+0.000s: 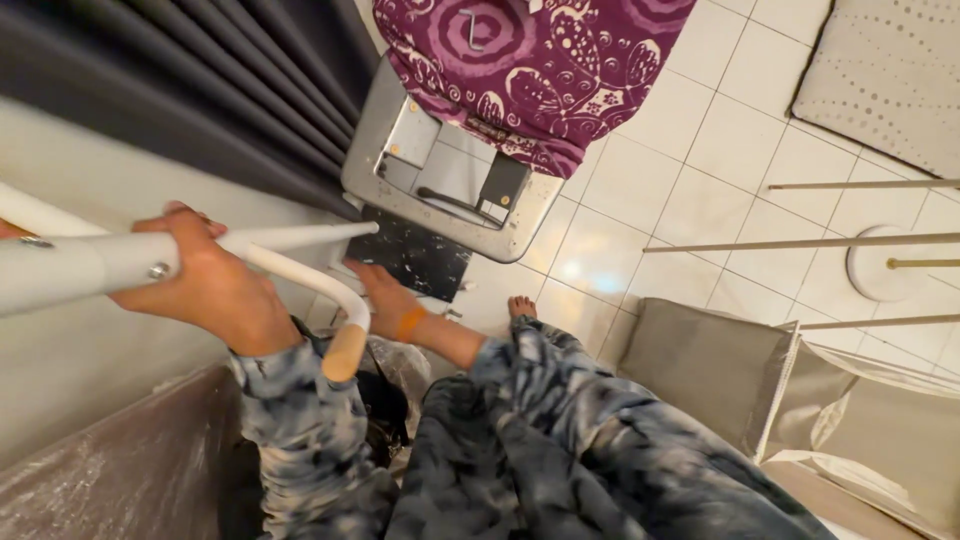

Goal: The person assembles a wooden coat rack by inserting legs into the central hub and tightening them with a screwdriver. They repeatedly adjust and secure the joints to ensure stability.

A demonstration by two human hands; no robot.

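Two hands at work low beside a curtain, one on a tube and one on a dark panel

Head view: the left hand (205,290) is wrapped tight around a white tube (290,240) that runs across the left of the picture and bends down to a tan end; the right hand (385,298), with an orange band at the wrist, rests on a dark speckled panel (415,258) under a grey metal frame (365,150), its fingers hidden by the tube, so whether they grip cannot be told; this looks like steadying the tube while feeling at the panel, and any shift would call for a firm left-hand hold; the floor (700,150) is glossy white tile, with dark grey curtains (200,80), a purple patterned cloth (540,70), a grey fabric hamper (710,370) and a dotted rug (890,70).
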